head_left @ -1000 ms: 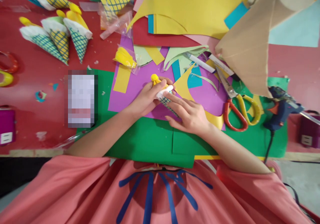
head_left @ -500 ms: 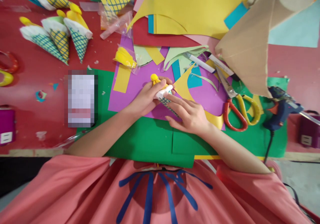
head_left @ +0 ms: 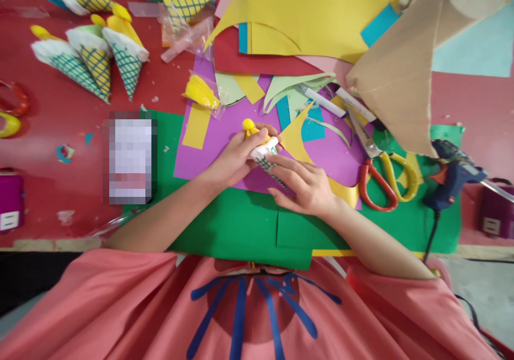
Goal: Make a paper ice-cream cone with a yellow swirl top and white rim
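Observation:
A small paper craft ice cream cone (head_left: 264, 160) is held over the purple sheet (head_left: 235, 118). It has a dark lattice pattern, a white padded rim (head_left: 268, 147) and a yellow top ending in a round knob (head_left: 248, 124). My left hand (head_left: 243, 154) is closed round its upper part, thumb on the yellow and white portion. The fingers of my right hand (head_left: 302, 184) lie stretched along the cone's right side, partly covering it. My right thumb stands apart from the cone.
Similar cones (head_left: 126, 63) lie at the upper left. A bagged yellow piece (head_left: 201, 92) and paper offcuts surround the hands. To the right are scissors (head_left: 377, 175), markers (head_left: 323, 99) and a glue gun (head_left: 452, 181) with a cord. A pixelated rectangular object (head_left: 130, 159) sits left.
My right fingertips have shifted slightly down from the white rim onto the patterned cone, so more of the rim shows. My left hand keeps its hold.

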A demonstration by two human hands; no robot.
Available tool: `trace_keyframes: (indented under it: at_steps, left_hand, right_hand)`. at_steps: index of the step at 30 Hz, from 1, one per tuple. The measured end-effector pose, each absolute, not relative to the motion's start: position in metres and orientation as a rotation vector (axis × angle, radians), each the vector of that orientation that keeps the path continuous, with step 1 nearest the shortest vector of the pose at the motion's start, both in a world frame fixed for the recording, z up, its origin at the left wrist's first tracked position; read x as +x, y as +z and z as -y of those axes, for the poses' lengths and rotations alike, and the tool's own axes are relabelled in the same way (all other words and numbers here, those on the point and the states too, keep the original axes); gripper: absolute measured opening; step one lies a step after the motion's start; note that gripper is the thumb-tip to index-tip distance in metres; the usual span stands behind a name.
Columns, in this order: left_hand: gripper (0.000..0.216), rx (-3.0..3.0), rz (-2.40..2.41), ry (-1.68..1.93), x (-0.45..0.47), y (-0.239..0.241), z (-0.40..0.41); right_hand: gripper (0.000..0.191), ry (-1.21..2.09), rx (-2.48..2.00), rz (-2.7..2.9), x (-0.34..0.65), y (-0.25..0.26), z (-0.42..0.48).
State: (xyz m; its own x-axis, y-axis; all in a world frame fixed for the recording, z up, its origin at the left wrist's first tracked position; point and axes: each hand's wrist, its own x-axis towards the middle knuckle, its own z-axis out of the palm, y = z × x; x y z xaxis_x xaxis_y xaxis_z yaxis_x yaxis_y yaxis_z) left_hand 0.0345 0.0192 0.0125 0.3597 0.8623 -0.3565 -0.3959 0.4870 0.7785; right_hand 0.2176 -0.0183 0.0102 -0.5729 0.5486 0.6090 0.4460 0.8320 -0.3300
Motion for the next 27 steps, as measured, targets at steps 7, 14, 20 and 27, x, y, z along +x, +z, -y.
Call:
trace_keyframes:
  at_steps: [7, 14, 20, 27]
  left_hand:
    - [0.033, 0.629, -0.849, 0.984, 0.036, 0.012, -0.016]
    - [0.049, 0.744, -0.801, 1.016, 0.037, 0.009, -0.013]
    - [0.080, 0.768, -0.807, 1.081, 0.038, 0.006, -0.013]
    - [0.093, 0.802, -0.821, 1.044, 0.039, 0.004, -0.011]
  right_hand:
    - [0.035, 0.483, -0.996, 2.053, 0.218, 0.005, 0.017]
    - [0.040, 1.037, -1.071, 1.899, 0.216, 0.000, 0.016]
    - [0.038, 0.948, -1.074, 1.807, 0.215, 0.001, 0.016]
    - [0.035, 0.786, -1.057, 1.913, 0.216, 0.000, 0.019]
